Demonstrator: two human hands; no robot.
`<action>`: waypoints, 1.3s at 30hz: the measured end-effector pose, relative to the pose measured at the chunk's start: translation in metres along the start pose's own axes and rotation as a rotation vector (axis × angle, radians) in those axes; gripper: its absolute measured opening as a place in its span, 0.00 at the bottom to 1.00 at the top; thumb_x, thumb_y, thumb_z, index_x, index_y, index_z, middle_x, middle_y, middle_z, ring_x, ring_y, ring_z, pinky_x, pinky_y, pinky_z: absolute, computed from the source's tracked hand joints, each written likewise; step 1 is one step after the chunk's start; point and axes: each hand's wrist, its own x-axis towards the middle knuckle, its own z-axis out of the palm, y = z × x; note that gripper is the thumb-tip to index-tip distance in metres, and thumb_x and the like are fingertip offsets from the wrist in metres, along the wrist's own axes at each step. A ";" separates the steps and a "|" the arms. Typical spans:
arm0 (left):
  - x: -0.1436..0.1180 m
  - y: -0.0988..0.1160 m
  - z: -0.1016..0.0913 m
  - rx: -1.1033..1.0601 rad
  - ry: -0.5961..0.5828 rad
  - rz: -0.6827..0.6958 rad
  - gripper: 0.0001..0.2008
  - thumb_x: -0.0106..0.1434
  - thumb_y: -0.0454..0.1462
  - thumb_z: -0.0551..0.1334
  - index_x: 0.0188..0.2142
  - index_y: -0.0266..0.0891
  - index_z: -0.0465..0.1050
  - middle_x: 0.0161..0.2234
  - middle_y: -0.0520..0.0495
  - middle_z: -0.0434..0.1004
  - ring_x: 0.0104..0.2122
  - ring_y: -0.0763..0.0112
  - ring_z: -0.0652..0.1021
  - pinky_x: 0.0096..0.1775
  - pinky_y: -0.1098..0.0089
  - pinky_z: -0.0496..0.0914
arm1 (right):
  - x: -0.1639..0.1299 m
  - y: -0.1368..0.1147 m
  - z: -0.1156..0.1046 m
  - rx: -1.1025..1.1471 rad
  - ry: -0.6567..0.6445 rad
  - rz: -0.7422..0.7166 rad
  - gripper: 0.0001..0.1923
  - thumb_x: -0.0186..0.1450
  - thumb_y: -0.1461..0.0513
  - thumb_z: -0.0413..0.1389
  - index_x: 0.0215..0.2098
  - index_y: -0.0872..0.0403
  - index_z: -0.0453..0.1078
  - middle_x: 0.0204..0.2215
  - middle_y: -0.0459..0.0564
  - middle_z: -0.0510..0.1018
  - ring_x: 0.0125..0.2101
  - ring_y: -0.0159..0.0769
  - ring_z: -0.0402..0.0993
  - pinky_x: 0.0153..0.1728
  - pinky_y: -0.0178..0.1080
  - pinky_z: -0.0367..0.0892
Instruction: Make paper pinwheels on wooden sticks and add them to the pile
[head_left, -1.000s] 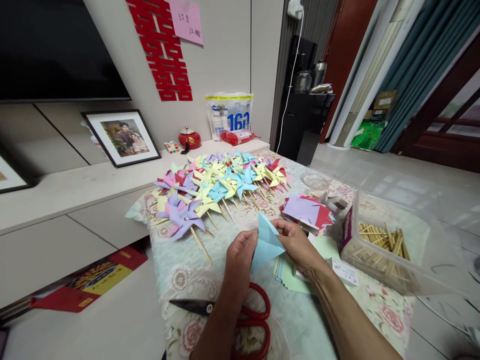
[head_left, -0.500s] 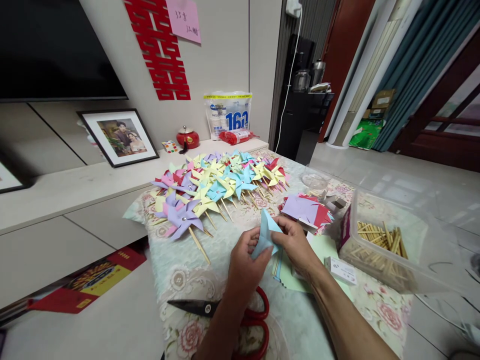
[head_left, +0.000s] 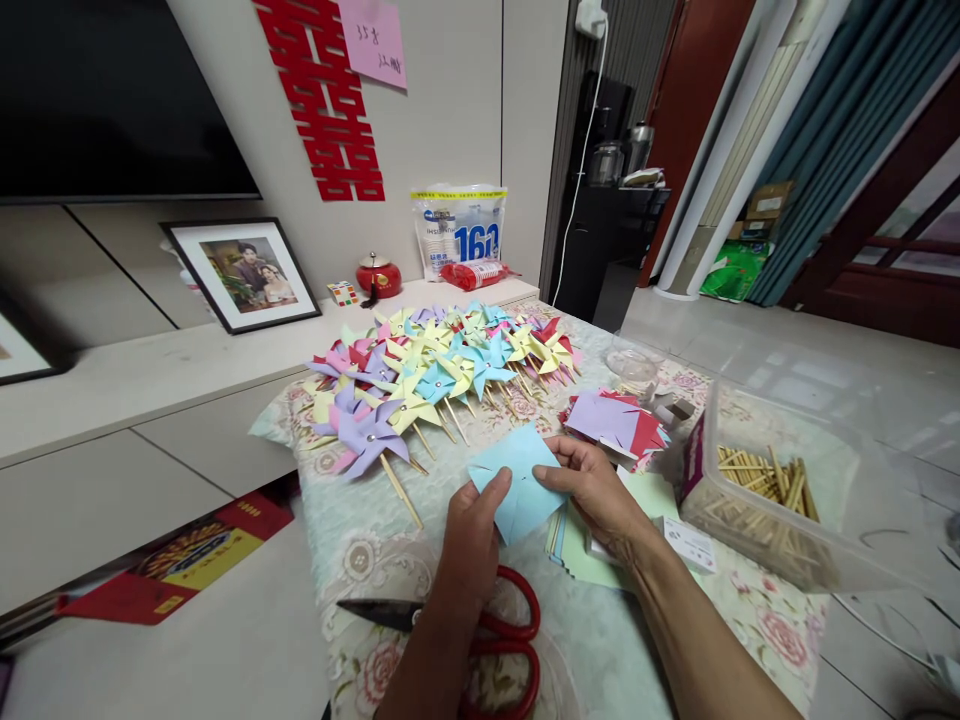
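Head view shows a person's left hand point(head_left: 474, 525) and right hand point(head_left: 592, 490) both pinching one light-blue square paper sheet point(head_left: 529, 500), thumbs on its upper face and fingers behind. With a translucent plastic box point(head_left: 693, 470) as landmark, the blue sheet is held open to the box's left, above a pale floral tablecloth point(head_left: 600, 660). Thin straw-coloured sticks point(head_left: 796, 492) lie inside the box. Just left of the box sits a small white carton point(head_left: 688, 545), beside pale-green paper sheets point(head_left: 651, 492); purple and red paper pieces point(head_left: 604, 418) are piled near its far-left corner. Farther left and beyond the box lie many multicoloured paper pinwheels point(head_left: 436, 383). Black-bladed, red-handled scissors point(head_left: 381, 612) rest well left of the box, partly under the left forearm
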 end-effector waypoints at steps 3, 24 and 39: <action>0.003 -0.008 0.000 -0.031 -0.019 0.011 0.15 0.53 0.42 0.71 0.39 0.37 0.81 0.33 0.42 0.84 0.40 0.53 0.82 0.40 0.62 0.75 | 0.000 0.000 0.001 0.013 0.024 -0.016 0.15 0.48 0.62 0.70 0.35 0.54 0.78 0.25 0.45 0.82 0.24 0.33 0.75 0.28 0.35 0.69; 0.008 -0.015 -0.011 0.293 0.107 0.089 0.18 0.48 0.43 0.74 0.36 0.34 0.82 0.32 0.43 0.84 0.33 0.58 0.81 0.38 0.63 0.73 | -0.003 -0.004 -0.001 -0.016 0.003 -0.008 0.16 0.49 0.56 0.72 0.32 0.54 0.78 0.25 0.45 0.81 0.23 0.33 0.75 0.27 0.35 0.69; 0.007 -0.008 -0.006 -0.155 -0.008 -0.013 0.21 0.56 0.51 0.68 0.39 0.37 0.78 0.34 0.45 0.81 0.30 0.67 0.77 0.29 0.69 0.70 | 0.005 0.005 0.010 0.306 0.345 -0.133 0.16 0.44 0.57 0.74 0.28 0.52 0.77 0.28 0.45 0.83 0.28 0.36 0.75 0.32 0.39 0.73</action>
